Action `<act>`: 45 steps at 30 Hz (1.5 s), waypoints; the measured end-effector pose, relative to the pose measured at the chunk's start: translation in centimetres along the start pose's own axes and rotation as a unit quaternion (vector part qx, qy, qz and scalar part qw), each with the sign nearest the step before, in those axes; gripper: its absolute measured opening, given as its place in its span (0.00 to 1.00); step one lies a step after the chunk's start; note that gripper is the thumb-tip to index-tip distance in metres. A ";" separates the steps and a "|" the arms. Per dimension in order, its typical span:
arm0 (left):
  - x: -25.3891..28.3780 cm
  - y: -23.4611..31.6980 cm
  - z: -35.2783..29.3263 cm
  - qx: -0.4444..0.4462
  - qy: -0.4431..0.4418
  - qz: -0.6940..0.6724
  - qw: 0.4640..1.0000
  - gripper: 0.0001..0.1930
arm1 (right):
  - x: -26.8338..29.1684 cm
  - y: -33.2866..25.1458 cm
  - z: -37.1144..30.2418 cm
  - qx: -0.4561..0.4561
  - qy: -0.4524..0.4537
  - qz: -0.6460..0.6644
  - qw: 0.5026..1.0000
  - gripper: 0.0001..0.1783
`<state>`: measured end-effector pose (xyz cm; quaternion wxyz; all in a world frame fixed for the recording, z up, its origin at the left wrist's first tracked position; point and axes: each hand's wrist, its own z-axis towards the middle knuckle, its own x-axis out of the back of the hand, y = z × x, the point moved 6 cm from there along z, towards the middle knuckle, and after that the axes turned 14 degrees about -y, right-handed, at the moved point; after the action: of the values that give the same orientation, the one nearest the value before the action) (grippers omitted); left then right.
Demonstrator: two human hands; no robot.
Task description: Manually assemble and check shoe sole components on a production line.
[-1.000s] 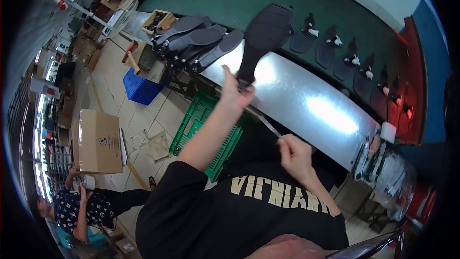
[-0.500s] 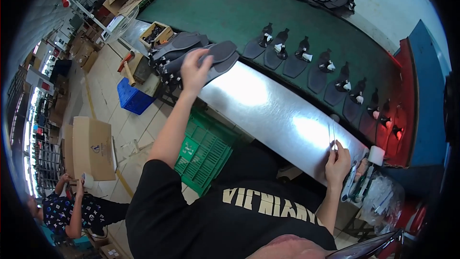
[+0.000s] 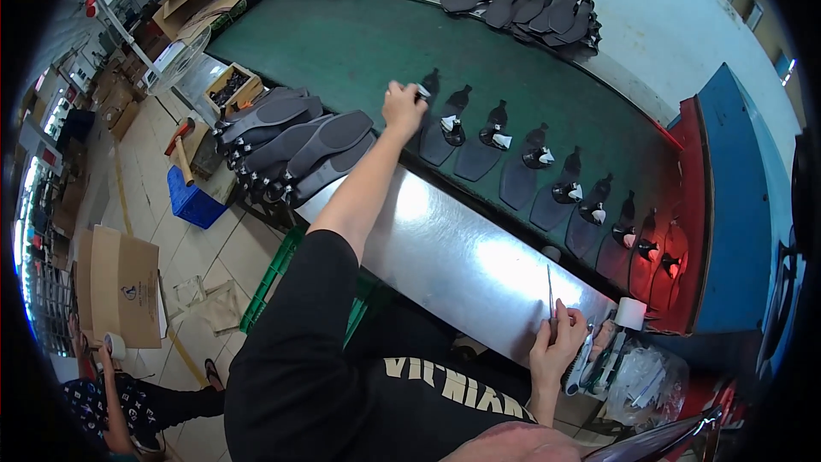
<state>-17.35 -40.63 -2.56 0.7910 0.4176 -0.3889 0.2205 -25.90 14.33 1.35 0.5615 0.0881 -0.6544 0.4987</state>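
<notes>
My left hand reaches over the green conveyor belt, fingers pinched on a small white-and-dark strap piece at the left end of a row of sandal soles. The dark sole there is mostly hidden behind the hand. Beside it, more flat grey soles lie in a row, each with a black strap and a white wrapping. Low over the shiny metal ledge, my right hand grips a thin metal rod that points away from me.
Left of the ledge lies a pile of grey soles, with a wooden box of small dark parts behind. A red-lit machine opening ends the belt at right. Tools and a white roll sit by my right hand. Another person works at lower left.
My left hand has left the sole pile and moved right onto the belt, to the row's first sole. My right hand keeps the rod. The whole view has shifted.
</notes>
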 end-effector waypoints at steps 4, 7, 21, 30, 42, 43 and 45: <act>7.2 2.8 1.3 -0.117 0.072 0.004 0.991 0.13 | 1.3 -1.5 -0.2 0.032 0.024 0.022 0.999 0.22; 13.1 8.1 -2.5 -0.170 0.078 -0.136 0.973 0.13 | 1.2 -3.7 0.2 0.078 -0.010 0.199 0.977 0.18; 11.2 13.7 -32.0 0.049 -0.311 -0.666 0.676 0.10 | -2.0 -6.9 1.1 0.003 -0.100 0.812 0.576 0.20; 11.7 14.3 -35.1 0.090 -0.400 -0.690 0.597 0.17 | 1.0 -8.5 -3.7 0.118 -0.167 0.468 0.860 0.21; 12.8 15.1 -35.7 0.040 -0.411 -0.691 0.593 0.17 | 1.4 -9.9 -4.9 0.151 -0.150 0.357 0.910 0.28; 12.7 15.1 -35.8 0.041 -0.411 -0.691 0.593 0.17 | 1.3 -9.9 -4.9 0.159 -0.135 0.358 0.910 0.27; 12.5 14.9 -36.0 0.039 -0.406 -0.698 0.589 0.16 | 1.3 -10.0 -5.0 0.167 -0.121 0.360 0.910 0.26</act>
<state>-4.38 -2.08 2.20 0.4457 0.6375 -0.2499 -0.5766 -16.42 13.81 7.35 0.2373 -0.0013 -0.6118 0.7546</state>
